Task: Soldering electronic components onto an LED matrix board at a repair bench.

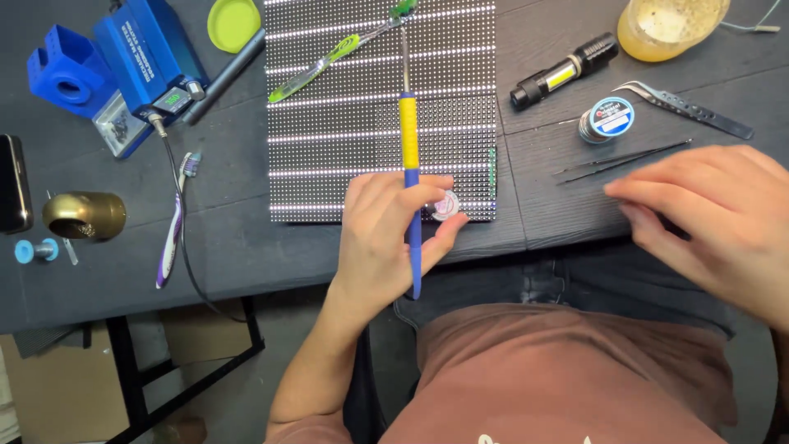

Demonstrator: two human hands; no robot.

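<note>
- While two hands are seen over the dark table (246, 247), one soldering pen (409, 148) with a yellow and blue handle is held in the left hand (386, 238).
- The left hand's fingers are curled closed round the blue part of the pen, and its metal tip is pointed up across the one light panel (329, 107) full of glowing white dots.
- One small round tin (446, 205) is touched by the left fingertips at the panel's lower edge.
- The right hand (715, 205) is laid loosely open on the table, with fingers stretched out flat; nothing is seen to be gripped by it.
- Two thin black tweezers (625, 158) are found just beside the right fingertips, and one silver tweezer (686, 107) is farther back.
- Two toothbrushes are counted: a green one (329, 57) on the panel and a purple one (173, 230) on the left.
- One wire spool (608, 119) with a round blue and white label is placed near one black torch (563, 72).
- One blue box (144, 57) with a white label strip is set at the back left.
</note>
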